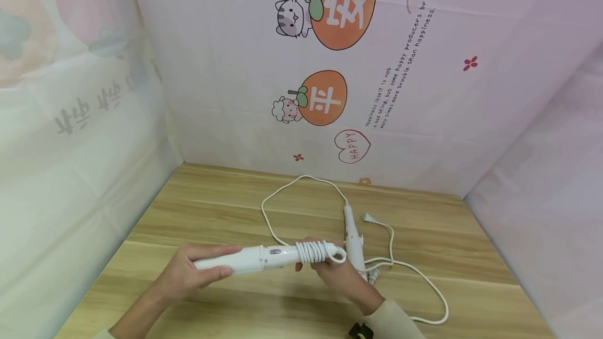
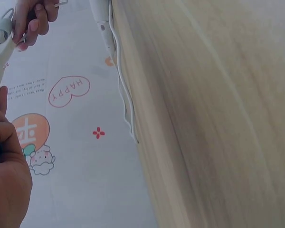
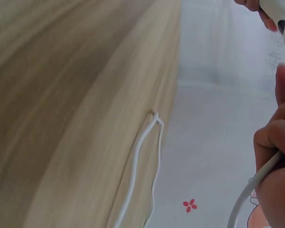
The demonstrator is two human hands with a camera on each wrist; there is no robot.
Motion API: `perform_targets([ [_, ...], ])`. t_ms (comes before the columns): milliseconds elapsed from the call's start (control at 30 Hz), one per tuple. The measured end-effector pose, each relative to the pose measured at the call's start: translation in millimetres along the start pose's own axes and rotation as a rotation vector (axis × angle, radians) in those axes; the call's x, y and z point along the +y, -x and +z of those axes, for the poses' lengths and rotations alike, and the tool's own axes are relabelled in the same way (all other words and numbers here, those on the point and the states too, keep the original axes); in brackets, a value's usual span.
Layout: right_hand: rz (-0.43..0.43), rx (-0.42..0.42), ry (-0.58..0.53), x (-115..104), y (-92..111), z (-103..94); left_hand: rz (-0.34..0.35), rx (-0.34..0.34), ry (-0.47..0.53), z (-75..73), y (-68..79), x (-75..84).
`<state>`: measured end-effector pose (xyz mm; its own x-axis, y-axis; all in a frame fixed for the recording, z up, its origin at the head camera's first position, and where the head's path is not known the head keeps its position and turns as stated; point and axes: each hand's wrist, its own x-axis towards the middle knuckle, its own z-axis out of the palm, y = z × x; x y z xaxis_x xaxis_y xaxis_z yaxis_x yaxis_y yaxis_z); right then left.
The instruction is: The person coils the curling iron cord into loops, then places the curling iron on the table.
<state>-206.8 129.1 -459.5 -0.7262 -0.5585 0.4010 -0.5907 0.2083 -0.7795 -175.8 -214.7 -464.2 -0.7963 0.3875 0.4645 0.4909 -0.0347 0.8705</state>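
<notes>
A white hair straightener [image 1: 245, 260] is held up over the table, lying nearly level across the head view. My left hand [image 1: 186, 271] grips its wide end, thumb on the near side and fingers on the far side. Several turns of its white cord [image 1: 311, 251] are wound round the handle at the other end. Beside that wrapped end is my right hand [image 1: 336, 273], partly hidden behind it. In the right wrist view the curled fingers of the right hand [image 3: 278, 137] hold a length of white cord [image 3: 247, 192]. A grey switch [image 1: 275, 251] shows on the straightener's body.
A second white corded appliance [image 1: 353, 239] lies on the wooden table [image 1: 198, 198], just beyond my right hand. Its cord loops toward the back, and a plug [image 1: 367, 217] lies beside it. More cord [image 1: 435, 289] curves at the right. Printed cloth walls [image 1: 226, 93] enclose the table.
</notes>
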Motion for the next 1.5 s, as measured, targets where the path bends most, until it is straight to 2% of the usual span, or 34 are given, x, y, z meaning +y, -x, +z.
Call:
perform_targets([
  [67, 0.021, 0.028, 0.062, 0, 1, 4.8, -0.015, 0.036, -0.034, 1.7, -0.1, 0.4],
  [167, -0.013, 0.076, 0.189, 0, 1, 10.9, -0.024, 0.085, -0.098, 3.5, -0.8, 0.7],
  [333, -0.068, 0.162, 0.318, -2, 0, 15.2, 0.016, 0.123, -0.184, 5.9, -3.0, 2.0],
  [500, -0.024, 0.134, 0.341, -8, 1, 12.9, 0.056, 0.180, -0.278, 7.5, -5.0, 2.5],
  [633, -0.027, 0.095, 0.392, -10, 2, 9.6, 0.080, 0.225, -0.367, 7.3, -5.7, 2.8],
  [833, -0.050, 0.087, 0.493, -14, 5, 2.8, 0.066, 0.229, -0.443, 1.9, -6.7, 4.4],
  [967, -0.107, 0.099, 0.588, -18, 6, -2.2, 0.063, 0.233, -0.470, -1.4, -6.5, 4.1],
  [1100, -0.235, 0.079, 0.707, -19, 4, -7.8, 0.130, 0.191, -0.482, -2.9, -7.7, 2.0],
  [1233, -0.389, 0.065, 0.818, -18, 0, -14.7, 0.216, 0.103, -0.532, -3.8, -8.8, -2.0],
  [1367, -0.472, 0.046, 0.833, -18, -5, -20.9, 0.213, 0.026, -0.552, -4.6, -4.9, -3.5],
  [1500, -0.485, -0.007, 0.776, -18, -7, -24.9, 0.181, -0.056, -0.499, -7.1, -0.5, -1.5],
])
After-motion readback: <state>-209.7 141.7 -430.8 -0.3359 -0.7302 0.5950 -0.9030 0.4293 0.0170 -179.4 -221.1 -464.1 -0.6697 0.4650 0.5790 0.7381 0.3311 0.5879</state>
